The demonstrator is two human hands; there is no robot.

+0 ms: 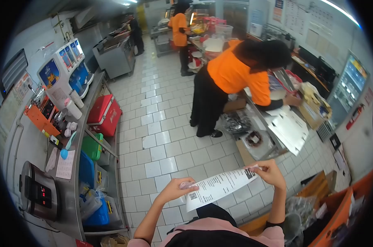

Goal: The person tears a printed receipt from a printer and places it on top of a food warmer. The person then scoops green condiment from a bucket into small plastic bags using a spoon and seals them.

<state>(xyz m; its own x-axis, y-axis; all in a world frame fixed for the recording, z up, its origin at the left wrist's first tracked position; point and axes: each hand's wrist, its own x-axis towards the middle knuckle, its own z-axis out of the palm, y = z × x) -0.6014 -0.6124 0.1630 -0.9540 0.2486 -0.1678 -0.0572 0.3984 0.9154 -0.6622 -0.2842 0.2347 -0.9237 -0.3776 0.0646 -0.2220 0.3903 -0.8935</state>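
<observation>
A long printed paper receipt [219, 185] is stretched between my two hands, in front of my body. My left hand [179, 189] pinches its left end, near a small square code. At the other end, my right hand [271, 173] grips the paper close to a dark printed block. The receipt curves slightly and its printed side faces up toward me. Both hands are closed on the paper, above the tiled floor, apart from the counters.
A person in an orange shirt [236, 74] bends over a table with white cardboard [288, 131] at the right. A steel counter [77, 181] with a cooker [38, 191] runs along the left. A red cooler [102, 113] sits beneath it. Other people stand farther back.
</observation>
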